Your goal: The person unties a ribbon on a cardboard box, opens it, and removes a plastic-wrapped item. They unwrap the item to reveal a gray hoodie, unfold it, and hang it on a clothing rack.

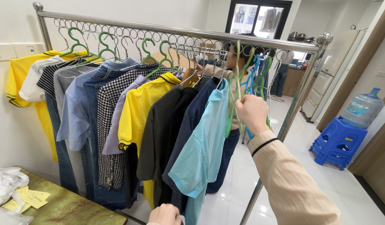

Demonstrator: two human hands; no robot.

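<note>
White-tiled room, steel clothes rail (pixel 167 28) across frame, packed with shirts on hangers. Right hand (pixel 251 111) raised at rail's right end, fingers closed around green empty hangers (pixel 233 89) hanging there, blue ones beside. Left hand (pixel 164 215) low at near edge, loosely curled by teal shirt (pixel 203 150) hem; grip unclear. Blue stools (pixel 337 143) with water jug far right.

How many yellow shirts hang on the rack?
2. One yellow shirt hangs at the rack's far left end; the other yellow shirt hangs mid-rack, beside the houndstooth garment. More may be hidden between the packed clothes.
</note>
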